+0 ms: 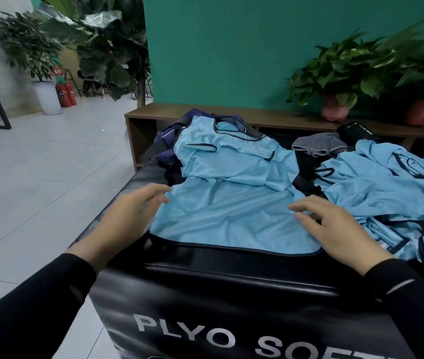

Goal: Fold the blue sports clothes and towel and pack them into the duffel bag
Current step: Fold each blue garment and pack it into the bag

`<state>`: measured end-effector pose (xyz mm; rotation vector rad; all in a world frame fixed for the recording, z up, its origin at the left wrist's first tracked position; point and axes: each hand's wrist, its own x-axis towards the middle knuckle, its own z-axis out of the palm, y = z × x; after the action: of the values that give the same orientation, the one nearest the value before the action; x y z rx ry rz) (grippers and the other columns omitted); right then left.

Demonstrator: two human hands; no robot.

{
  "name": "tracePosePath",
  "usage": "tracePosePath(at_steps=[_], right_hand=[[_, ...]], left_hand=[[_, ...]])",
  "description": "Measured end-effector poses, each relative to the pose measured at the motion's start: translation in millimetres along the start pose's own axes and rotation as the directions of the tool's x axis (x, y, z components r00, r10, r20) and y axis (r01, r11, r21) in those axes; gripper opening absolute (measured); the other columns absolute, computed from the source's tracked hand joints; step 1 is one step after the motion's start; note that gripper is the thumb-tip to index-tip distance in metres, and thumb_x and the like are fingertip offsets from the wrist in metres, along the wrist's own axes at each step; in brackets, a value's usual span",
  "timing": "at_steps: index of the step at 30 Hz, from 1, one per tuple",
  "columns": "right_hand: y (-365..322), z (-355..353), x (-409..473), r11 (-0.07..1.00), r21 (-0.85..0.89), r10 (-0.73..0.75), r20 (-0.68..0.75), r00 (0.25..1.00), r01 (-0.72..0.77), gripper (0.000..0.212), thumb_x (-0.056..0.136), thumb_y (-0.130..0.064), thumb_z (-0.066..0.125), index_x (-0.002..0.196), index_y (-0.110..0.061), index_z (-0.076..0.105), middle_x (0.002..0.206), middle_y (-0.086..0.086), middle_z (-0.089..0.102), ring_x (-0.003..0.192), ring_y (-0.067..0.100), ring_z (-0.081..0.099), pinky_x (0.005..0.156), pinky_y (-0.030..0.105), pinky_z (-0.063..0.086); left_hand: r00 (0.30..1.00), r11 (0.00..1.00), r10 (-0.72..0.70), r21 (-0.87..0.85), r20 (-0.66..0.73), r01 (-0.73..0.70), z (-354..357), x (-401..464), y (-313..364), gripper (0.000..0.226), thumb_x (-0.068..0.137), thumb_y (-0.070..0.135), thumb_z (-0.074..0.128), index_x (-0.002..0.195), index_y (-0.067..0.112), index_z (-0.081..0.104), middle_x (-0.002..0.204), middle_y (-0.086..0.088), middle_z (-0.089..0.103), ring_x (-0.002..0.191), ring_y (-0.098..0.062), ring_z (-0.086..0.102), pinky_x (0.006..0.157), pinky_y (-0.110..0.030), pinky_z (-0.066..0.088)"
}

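Observation:
A light blue sports vest (pixel 229 203) with dark trim lies spread on the black plyo box (pixel 205 288), its top part folded down toward me. My left hand (pixel 128 216) rests at the vest's left edge, fingers relaxed and touching the cloth. My right hand (pixel 335 229) lies on the vest's lower right corner with fingers spread. More light blue garments (pixel 392 203) are heaped to the right. A dark blue duffel bag (pixel 172 141) sits behind the vest, mostly hidden. A grey folded cloth (pixel 319 145) lies at the back.
A wooden bench (pixel 257 115) with potted plants (pixel 335 81) runs along the green wall behind the box. A black object (pixel 355 132) lies near the grey cloth. Pale tiled floor (pixel 37 177) stretches left, with fire extinguishers (pixel 67 95) and large plants beyond.

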<state>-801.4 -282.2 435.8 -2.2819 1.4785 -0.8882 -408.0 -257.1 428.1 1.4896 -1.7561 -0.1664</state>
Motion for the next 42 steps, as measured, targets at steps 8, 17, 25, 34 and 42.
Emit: tracePosePath(at_steps=[8, 17, 25, 34, 42], right_hand=[[7, 2, 7, 0.961, -0.257, 0.215, 0.482, 0.849, -0.098, 0.098, 0.078, -0.074, 0.057, 0.159, -0.039, 0.015, 0.157, -0.033, 0.000, 0.142, -0.013, 0.005, 0.122, 0.019, 0.009], [-1, 2, 28, 0.989, -0.085, 0.120, -0.026, 0.992, -0.122, 0.038, 0.090, -0.057, 0.059, 0.120, -0.035, 0.070, 0.103, -0.023, 0.063, 0.090, -0.009, 0.057, 0.072, 0.009, 0.039], [-4, 43, 87, 0.989, 0.133, 0.060, 0.015, 0.998, -0.061, 0.024, 0.100, -0.041, 0.057, 0.120, -0.033, 0.069, 0.118, -0.019, 0.065, 0.112, -0.002, 0.059, 0.102, 0.027, 0.047], [5, 58, 105, 0.971, 0.221, 0.091, 0.030, 0.995, -0.095, 0.021, 0.103, -0.039, 0.053, 0.119, -0.036, 0.067, 0.113, -0.028, 0.062, 0.109, -0.011, 0.054, 0.089, 0.010, 0.039], [1, 59, 110, 0.958, 0.261, 0.135, -0.055, 0.989, -0.116, 0.025, 0.099, -0.040, 0.060, 0.122, -0.033, 0.067, 0.117, -0.023, 0.064, 0.106, -0.008, 0.058, 0.093, 0.021, 0.048]], left_hand=[[0.877, 0.876, -0.223, 0.482, 0.424, -0.010, 27, 19, -5, 0.054, 0.096, 0.070, 0.035, 0.144, 0.048, 0.046, 0.161, 0.020, 0.031, 0.148, -0.004, 0.028, 0.120, -0.044, 0.019], [0.992, 0.953, -0.122, 0.286, 0.040, 0.106, 36, 32, 15, 0.027, 0.102, 0.046, 0.049, 0.110, 0.032, 0.071, 0.103, 0.006, 0.074, 0.104, -0.021, 0.065, 0.098, -0.040, 0.043], [1.000, 0.945, 0.007, 0.326, -0.027, 0.003, 76, 112, 52, 0.031, 0.102, 0.030, 0.053, 0.133, 0.026, 0.057, 0.128, 0.002, 0.065, 0.120, -0.025, 0.056, 0.098, -0.043, 0.041], [0.997, 0.813, -0.065, 0.577, -0.036, 0.074, 108, 202, 22, 0.023, 0.094, 0.024, 0.057, 0.116, 0.026, 0.066, 0.115, -0.003, 0.063, 0.114, -0.032, 0.056, 0.087, -0.043, 0.034], [0.960, 0.985, -0.159, -0.099, -0.231, 0.140, 81, 153, 46, 0.029, 0.096, 0.041, 0.062, 0.072, 0.025, 0.062, 0.083, 0.005, 0.055, 0.083, -0.016, 0.055, 0.080, -0.038, 0.039]])
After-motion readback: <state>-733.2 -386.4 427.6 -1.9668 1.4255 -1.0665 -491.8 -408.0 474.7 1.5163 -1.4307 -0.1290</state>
